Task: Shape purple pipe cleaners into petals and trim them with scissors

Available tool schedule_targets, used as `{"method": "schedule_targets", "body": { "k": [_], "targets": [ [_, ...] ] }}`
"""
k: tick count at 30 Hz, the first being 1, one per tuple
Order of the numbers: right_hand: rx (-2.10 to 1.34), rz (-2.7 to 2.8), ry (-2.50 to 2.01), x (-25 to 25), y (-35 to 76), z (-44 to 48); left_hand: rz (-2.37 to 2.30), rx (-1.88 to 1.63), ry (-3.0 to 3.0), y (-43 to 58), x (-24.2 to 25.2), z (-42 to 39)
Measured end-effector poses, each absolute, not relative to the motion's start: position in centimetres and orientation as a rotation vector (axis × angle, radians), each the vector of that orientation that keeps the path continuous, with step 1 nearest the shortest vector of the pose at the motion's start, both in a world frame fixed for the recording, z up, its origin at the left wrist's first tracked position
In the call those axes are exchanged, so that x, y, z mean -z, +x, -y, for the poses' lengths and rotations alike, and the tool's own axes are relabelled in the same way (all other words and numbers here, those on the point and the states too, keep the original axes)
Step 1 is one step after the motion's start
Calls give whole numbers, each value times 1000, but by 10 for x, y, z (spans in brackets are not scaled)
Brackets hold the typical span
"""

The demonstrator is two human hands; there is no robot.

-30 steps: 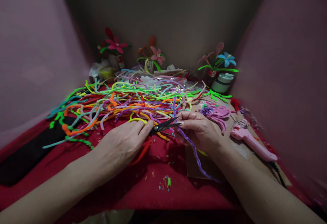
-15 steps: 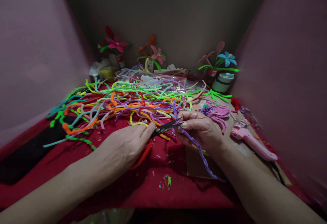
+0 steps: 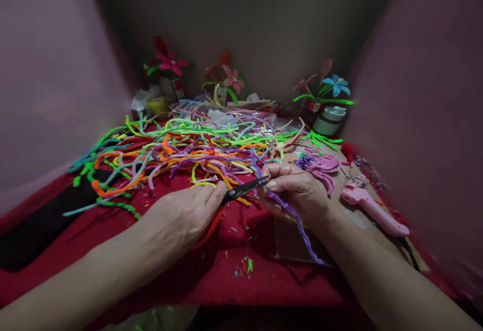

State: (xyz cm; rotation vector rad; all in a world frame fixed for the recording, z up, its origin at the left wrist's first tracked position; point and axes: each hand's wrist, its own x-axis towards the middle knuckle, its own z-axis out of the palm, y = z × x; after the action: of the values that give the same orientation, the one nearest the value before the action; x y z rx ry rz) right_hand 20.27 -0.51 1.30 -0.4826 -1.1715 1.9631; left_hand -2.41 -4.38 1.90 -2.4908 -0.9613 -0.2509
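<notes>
My left hand [image 3: 192, 213] is closed around a pair of scissors with red handles and dark blades [image 3: 243, 189]. The blades point right and lie almost together, their tips at the fingers of my right hand [image 3: 296, 190]. Pinched in that right hand is a purple pipe cleaner [image 3: 298, 225]. Its short upper end rises past the blades, and its long part hangs down to the right below my palm. Whether the blades touch its stem I cannot tell exactly. The scissor handles are mostly hidden under my left hand.
A heap of coloured pipe cleaners [image 3: 188, 145] spreads behind my hands. On the right, a pink glue gun [image 3: 373, 210] and a pink-purple pipe-cleaner bundle [image 3: 320, 167] rest on cardboard [image 3: 290, 245]. Pipe-cleaner flowers [image 3: 335, 85] and a lidded jar [image 3: 329, 120] stand behind. Scraps dot the red cloth [image 3: 226, 285].
The scissor blades have closed from slightly apart to nearly together. The upper end of the purple pipe cleaner has tipped a little to the left. Both hands stay almost in place.
</notes>
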Motion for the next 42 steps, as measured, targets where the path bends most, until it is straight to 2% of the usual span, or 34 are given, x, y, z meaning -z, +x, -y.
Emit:
{"method": "schedule_targets", "body": {
  "k": [10, 17, 24, 42],
  "targets": [
    [-1939, 1164, -448, -13, 202, 6, 971, 269, -2592, -25, -20, 46],
    [-1933, 1137, -432, -15, 203, 6, 1018, 539, -2670, -31, -15, 41],
    [-1994, 1094, -351, -16, 203, 6, 1107, 326, -2575, -23, -13, 46],
    [-1996, 1123, -389, -12, 203, 5, 996, 299, -2539, -22, -17, 47]
  ]
}}
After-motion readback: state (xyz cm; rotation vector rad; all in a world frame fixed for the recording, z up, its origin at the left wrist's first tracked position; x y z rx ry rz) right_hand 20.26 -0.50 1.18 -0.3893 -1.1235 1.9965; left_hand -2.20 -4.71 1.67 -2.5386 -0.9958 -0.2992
